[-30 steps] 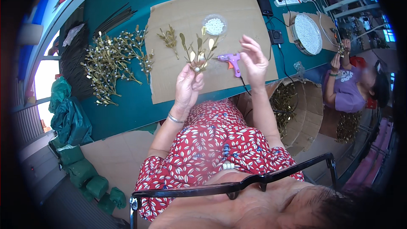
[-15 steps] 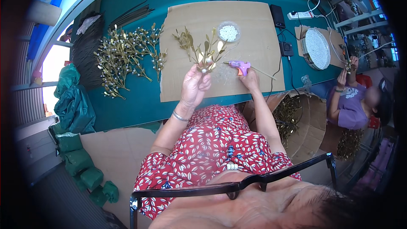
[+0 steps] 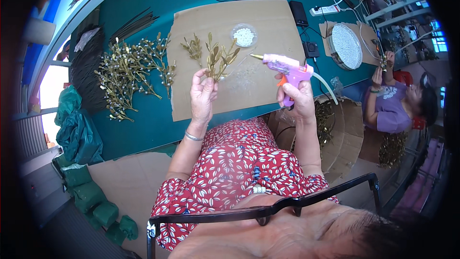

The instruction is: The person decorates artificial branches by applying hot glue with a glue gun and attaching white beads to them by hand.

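Over the brown cardboard sheet (image 3: pixel 230 19), the left hand (image 3: pixel 202 97) grips a gold leafy sprig (image 3: pixel 219 58) and the right hand (image 3: pixel 298 100) clutches a pink glue gun (image 3: pixel 286 67), with many gold sprigs (image 3: pixel 134 69) left waiting.

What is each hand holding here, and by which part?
The left hand pinches a gold leaf sprig at the lower end of its stem. The right hand grips a pink glue gun by its handle.

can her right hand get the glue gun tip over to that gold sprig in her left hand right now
Probably yes. The right hand grips the pink glue gun, nozzle pointing toward the gold leaf sprig in the left hand, with nothing between them.
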Demonstrator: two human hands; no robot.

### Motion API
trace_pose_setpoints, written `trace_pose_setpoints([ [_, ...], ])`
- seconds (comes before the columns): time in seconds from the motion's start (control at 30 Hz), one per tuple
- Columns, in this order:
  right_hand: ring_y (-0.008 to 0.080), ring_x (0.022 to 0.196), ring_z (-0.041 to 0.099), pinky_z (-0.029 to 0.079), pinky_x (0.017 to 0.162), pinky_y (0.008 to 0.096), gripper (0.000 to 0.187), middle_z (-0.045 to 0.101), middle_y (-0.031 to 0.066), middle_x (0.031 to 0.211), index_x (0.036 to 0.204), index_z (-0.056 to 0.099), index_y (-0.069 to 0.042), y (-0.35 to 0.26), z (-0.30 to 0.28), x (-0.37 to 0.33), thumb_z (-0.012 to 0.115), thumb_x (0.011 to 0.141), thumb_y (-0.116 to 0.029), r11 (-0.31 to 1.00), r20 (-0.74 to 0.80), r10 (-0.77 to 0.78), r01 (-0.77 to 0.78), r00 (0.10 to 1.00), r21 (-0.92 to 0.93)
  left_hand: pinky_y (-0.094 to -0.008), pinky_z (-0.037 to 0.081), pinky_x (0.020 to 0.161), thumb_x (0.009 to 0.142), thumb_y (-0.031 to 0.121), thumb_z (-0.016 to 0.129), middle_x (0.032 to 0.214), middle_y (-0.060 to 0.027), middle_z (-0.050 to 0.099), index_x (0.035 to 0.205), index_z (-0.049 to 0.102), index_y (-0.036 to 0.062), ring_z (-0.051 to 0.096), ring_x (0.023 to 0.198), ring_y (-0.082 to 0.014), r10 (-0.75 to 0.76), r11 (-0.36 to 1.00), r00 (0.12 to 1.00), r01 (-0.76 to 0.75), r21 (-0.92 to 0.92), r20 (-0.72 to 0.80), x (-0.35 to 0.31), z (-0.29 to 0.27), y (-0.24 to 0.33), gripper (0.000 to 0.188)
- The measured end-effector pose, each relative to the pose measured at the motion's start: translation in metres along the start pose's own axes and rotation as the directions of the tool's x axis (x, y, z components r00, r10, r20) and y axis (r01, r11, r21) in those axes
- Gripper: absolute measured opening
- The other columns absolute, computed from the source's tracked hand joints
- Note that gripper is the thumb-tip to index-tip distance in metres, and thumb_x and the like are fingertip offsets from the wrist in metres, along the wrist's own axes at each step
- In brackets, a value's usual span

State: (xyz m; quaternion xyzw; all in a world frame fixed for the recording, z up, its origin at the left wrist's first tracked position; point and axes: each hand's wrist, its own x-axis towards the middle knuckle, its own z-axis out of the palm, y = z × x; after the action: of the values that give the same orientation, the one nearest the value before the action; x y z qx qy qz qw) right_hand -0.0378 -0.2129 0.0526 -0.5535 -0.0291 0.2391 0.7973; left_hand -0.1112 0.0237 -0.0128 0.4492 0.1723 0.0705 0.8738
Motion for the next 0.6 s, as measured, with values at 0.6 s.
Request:
trace_pose_setpoints([
  [0.6, 0.0123, 0.044, 0.049, 0.04, 0.044, 0.0238, 0.022, 0.05, 0.0034, 0.056, 0.1, 0.053, 0.005, 0.0059, 0.0065, -0.0064, 0.056, 0.083, -0.009, 0.997, 0.088, 0.061, -0.064, 0.994, 0.033, -0.0159, 0.029, 0.052, 0.092, 0.015, 0.054, 0.083, 0.0002, 0.055, 0.12, 0.042, 0.005, 0.039, 0.063, -0.003, 0.099, 0.986, 0.995, -0.103, 0.134, 0.033, -0.0045, 0.0063, 0.009, 0.032],
])
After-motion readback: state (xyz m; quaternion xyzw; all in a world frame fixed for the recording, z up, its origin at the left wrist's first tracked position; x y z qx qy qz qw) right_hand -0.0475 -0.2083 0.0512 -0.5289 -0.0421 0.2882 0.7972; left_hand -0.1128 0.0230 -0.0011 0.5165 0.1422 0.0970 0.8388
